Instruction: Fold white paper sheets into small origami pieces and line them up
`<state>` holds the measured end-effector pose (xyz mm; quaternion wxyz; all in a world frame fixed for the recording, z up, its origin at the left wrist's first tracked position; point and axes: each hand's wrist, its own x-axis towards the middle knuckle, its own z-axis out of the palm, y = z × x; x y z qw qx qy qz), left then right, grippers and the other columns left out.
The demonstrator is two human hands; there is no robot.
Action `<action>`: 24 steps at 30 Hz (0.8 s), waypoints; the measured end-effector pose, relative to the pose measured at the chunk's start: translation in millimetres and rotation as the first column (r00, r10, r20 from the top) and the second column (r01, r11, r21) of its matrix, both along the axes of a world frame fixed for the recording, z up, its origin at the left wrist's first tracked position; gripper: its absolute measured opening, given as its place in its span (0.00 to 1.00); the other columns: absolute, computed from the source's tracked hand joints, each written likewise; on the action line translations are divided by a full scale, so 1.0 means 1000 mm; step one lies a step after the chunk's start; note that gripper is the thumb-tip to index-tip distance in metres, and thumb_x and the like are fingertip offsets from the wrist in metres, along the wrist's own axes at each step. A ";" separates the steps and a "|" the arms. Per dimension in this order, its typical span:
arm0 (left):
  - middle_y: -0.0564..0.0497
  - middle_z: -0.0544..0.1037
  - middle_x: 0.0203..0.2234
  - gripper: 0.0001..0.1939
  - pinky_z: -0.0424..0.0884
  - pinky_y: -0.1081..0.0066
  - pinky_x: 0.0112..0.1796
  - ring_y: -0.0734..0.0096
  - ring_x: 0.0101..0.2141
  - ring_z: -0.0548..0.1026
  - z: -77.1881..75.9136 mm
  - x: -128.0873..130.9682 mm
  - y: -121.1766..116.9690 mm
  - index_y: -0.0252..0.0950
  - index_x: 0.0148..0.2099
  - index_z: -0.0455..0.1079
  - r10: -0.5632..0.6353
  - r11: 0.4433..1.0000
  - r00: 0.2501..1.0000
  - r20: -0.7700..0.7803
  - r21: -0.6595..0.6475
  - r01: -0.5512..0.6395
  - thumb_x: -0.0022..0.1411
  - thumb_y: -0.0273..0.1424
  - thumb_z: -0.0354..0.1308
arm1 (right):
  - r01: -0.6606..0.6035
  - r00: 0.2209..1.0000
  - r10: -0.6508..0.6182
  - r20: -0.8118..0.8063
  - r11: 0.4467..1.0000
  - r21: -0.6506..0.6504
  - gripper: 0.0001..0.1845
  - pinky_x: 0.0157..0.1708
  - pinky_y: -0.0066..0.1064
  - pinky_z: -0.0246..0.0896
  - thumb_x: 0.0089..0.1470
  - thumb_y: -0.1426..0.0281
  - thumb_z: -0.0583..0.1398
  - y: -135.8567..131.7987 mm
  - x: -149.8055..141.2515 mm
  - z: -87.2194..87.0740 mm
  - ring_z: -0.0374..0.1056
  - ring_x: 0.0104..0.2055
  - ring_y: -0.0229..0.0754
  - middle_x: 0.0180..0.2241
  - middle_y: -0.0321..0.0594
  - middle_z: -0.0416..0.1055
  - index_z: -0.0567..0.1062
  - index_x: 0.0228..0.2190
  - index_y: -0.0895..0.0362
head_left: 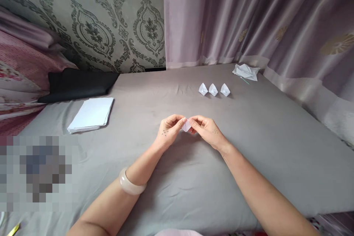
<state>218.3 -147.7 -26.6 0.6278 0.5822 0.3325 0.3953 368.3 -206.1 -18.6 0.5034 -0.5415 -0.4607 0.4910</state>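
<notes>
A small folded piece of white paper (186,125) is pinched between both my hands above the grey cloth. My left hand (172,128) grips its left side with thumb and fingers, and my right hand (205,128) grips its right side the same way. A crease runs down the middle of the paper. Beyond my hands, three small folded paper boats (212,89) stand in a row, two close together and one a little apart to the right.
To the left lies a stack of white paper (92,113), with a black cloth (83,83) behind it. Crumpled or folded white paper (245,72) and a thin light stick (245,80) lie at the back right. A yellow object (13,229) shows at the lower left. Curtains (210,18) border the grey surface.
</notes>
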 end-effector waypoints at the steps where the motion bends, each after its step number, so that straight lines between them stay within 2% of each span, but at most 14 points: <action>1: 0.54 0.73 0.22 0.15 0.66 0.75 0.30 0.77 0.25 0.69 0.000 0.000 0.000 0.32 0.31 0.72 0.006 1.000 1.000 -0.006 0.026 -0.006 0.57 0.40 0.62 | -0.038 0.999 0.038 -0.006 0.999 -0.028 0.19 0.32 0.31 0.66 0.51 0.53 0.61 0.000 0.000 0.001 0.68 0.29 0.37 0.27 0.37 0.73 0.76 0.32 0.57; 5: 0.57 0.69 0.20 0.17 0.64 0.77 0.26 0.80 0.23 0.66 0.002 0.001 -0.003 0.33 0.32 0.68 -0.017 0.998 0.998 -0.053 0.059 0.020 0.59 0.43 0.59 | -0.047 0.999 0.048 0.005 0.998 -0.043 0.21 0.28 0.29 0.62 0.49 0.51 0.62 -0.001 -0.001 0.002 0.64 0.24 0.34 0.21 0.33 0.69 0.75 0.26 0.58; 10: 0.56 0.70 0.21 0.18 0.62 0.78 0.24 0.81 0.21 0.67 0.006 0.002 -0.005 0.33 0.33 0.66 -0.097 0.989 0.992 -0.076 -0.120 0.088 0.58 0.45 0.59 | 0.012 1.000 -0.010 0.025 0.997 -0.075 0.23 0.27 0.27 0.59 0.48 0.50 0.62 -0.001 -0.003 0.001 0.61 0.23 0.32 0.20 0.32 0.67 0.72 0.23 0.58; 14: 0.60 0.64 0.15 0.19 0.53 0.80 0.18 0.85 0.16 0.59 0.003 0.001 0.000 0.34 0.30 0.63 -0.091 0.957 0.996 0.023 -0.275 0.094 0.54 0.43 0.64 | -0.009 0.997 0.017 0.070 0.993 -0.118 0.23 0.24 0.27 0.58 0.53 0.50 0.58 -0.002 -0.005 -0.004 0.61 0.22 0.33 0.19 0.32 0.65 0.70 0.23 0.57; 15: 0.61 0.62 0.13 0.19 0.50 0.80 0.17 0.85 0.14 0.57 0.002 0.000 0.002 0.35 0.29 0.62 -0.090 0.936 0.995 0.045 -0.336 0.100 0.53 0.43 0.65 | 0.025 0.990 -0.015 0.139 0.997 -0.075 0.22 0.25 0.27 0.59 0.54 0.51 0.57 -0.002 -0.006 -0.005 0.62 0.23 0.34 0.20 0.33 0.66 0.70 0.25 0.57; 17: 0.62 0.59 0.11 0.19 0.47 0.80 0.16 0.86 0.13 0.53 0.000 -0.002 0.005 0.35 0.27 0.60 -0.089 0.887 0.993 0.076 -0.448 0.113 0.51 0.41 0.66 | 0.095 0.940 -0.126 0.318 0.989 0.113 0.16 0.28 0.28 0.61 0.56 0.56 0.58 -0.003 -0.006 -0.005 0.65 0.27 0.35 0.25 0.35 0.69 0.72 0.28 0.56; 18: 0.61 0.59 0.11 0.19 0.46 0.80 0.16 0.86 0.13 0.53 0.000 -0.002 0.006 0.35 0.27 0.60 -0.086 0.865 0.993 0.084 -0.488 0.116 0.50 0.39 0.67 | 0.091 0.902 -0.178 0.394 0.969 0.228 0.12 0.30 0.28 0.61 0.56 0.59 0.59 -0.003 -0.005 -0.005 0.66 0.30 0.36 0.29 0.37 0.70 0.73 0.31 0.56; 20: 0.60 0.60 0.12 0.18 0.46 0.80 0.16 0.86 0.13 0.53 0.001 -0.003 0.008 0.35 0.25 0.60 -0.076 0.838 0.993 0.090 -0.533 0.113 0.50 0.37 0.66 | -0.005 0.842 -0.212 0.496 0.917 0.400 0.06 0.32 0.28 0.63 0.55 0.66 0.61 -0.004 -0.005 -0.003 0.66 0.33 0.36 0.36 0.38 0.71 0.75 0.36 0.54; 22: 0.59 0.60 0.12 0.16 0.45 0.80 0.16 0.86 0.13 0.53 0.003 -0.004 0.008 0.34 0.24 0.59 -0.073 0.824 0.993 0.091 -0.556 0.111 0.51 0.34 0.65 | -0.114 0.801 -0.193 0.567 0.880 0.461 0.08 0.33 0.28 0.63 0.55 0.71 0.60 -0.006 -0.007 -0.002 0.67 0.35 0.36 0.40 0.39 0.70 0.75 0.39 0.52; 24: 0.59 0.60 0.13 0.13 0.45 0.80 0.15 0.86 0.14 0.54 0.004 -0.003 0.007 0.34 0.25 0.60 -0.083 0.812 0.993 0.087 -0.571 0.118 0.52 0.31 0.63 | -0.155 0.760 -0.199 0.619 0.869 0.470 0.10 0.33 0.28 0.64 0.57 0.73 0.57 -0.007 -0.009 -0.003 0.68 0.37 0.37 0.40 0.39 0.71 0.75 0.40 0.52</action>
